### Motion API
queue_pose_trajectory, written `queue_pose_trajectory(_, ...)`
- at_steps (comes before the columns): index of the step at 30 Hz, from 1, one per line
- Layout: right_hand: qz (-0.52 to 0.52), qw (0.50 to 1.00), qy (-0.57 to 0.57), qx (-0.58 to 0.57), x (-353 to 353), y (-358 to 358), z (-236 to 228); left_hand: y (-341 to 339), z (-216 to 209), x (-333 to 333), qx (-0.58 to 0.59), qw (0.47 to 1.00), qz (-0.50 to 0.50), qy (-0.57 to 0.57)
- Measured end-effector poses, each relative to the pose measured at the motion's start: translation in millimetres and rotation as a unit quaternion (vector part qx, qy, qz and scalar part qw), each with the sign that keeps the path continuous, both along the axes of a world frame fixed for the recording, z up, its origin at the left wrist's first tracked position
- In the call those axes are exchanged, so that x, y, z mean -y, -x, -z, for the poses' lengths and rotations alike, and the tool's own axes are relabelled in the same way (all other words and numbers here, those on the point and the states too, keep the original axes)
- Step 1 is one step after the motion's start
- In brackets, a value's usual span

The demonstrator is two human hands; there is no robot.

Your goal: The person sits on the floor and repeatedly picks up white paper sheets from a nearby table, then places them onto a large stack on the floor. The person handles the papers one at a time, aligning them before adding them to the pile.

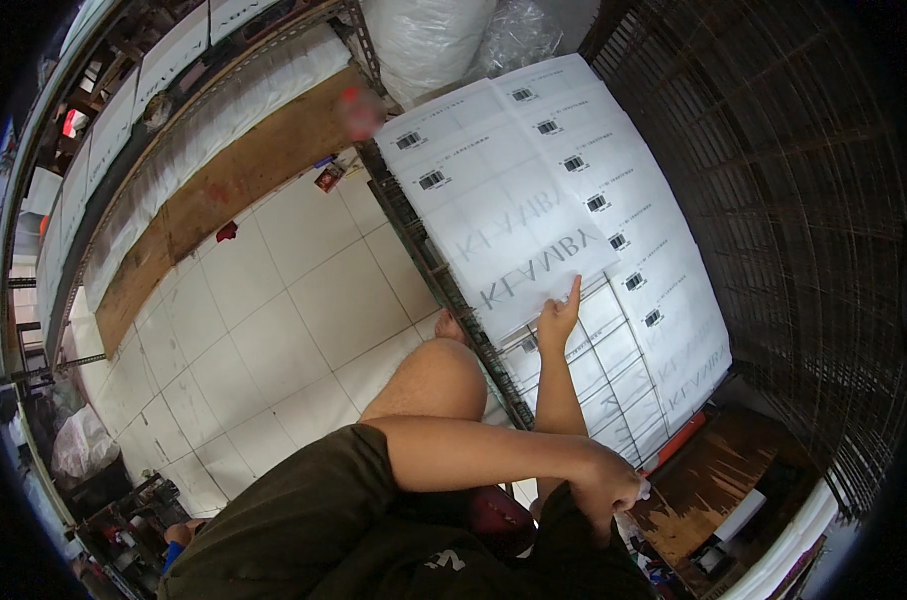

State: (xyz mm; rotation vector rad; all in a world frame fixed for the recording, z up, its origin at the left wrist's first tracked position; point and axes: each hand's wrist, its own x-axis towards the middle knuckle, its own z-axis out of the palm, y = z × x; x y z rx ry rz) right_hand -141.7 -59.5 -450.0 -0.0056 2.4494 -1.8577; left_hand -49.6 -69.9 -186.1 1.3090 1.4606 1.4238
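My right hand (558,318) lies at the near edge of a white printed sheet (513,215). Its index finger stretches out over the sheet while the other fingers are curled at the edge, seemingly gripping it. That sheet is part of a layer of white, label-marked sheets (628,185) overlapping on a long, low surface. Crossing over my right arm, my left hand (608,488) is closed near my right sleeve. A small white bit shows at its fingers, too little to identify.
A dark metal grille (773,160) rises along the right. Clear plastic bundles (428,45) stand at the far end. To the left lie a tiled floor (293,300) and a rack with a wooden board (188,195). A worn wooden panel (713,485) sits at the lower right.
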Motion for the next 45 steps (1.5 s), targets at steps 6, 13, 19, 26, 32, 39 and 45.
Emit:
queue_pose_trajectory(6,0.002,0.999,0.027,0.038,-5,5,8,4,-3,4,0.038,0.999,0.007,0.014)
queue_pose_trajectory(13,-0.004,0.999,-0.002,0.035,-9,6,21,7,-9,8,0.030,0.999,0.006,0.013)
queue_pose_trajectory(19,0.027,0.999,0.025,0.004,-1,-3,11,1,1,1,0.050,0.998,0.041,0.020)
queue_pose_trajectory(26,0.061,0.967,-0.218,-0.115,-56,-25,-62,12,11,10,0.052,0.998,-0.004,-0.024)
queue_pose_trajectory(32,0.053,0.872,-0.416,-0.252,-207,-27,-250,21,10,0,0.004,0.986,-0.150,0.071)
queue_pose_trajectory(39,0.254,0.650,-0.625,-0.350,-372,-138,-459,6,-3,-27,0.009,0.974,-0.157,0.165)
queue_pose_trajectory(45,0.513,0.466,-0.716,-0.074,-550,-268,-521,-1,18,-34,0.040,0.967,-0.201,0.152)
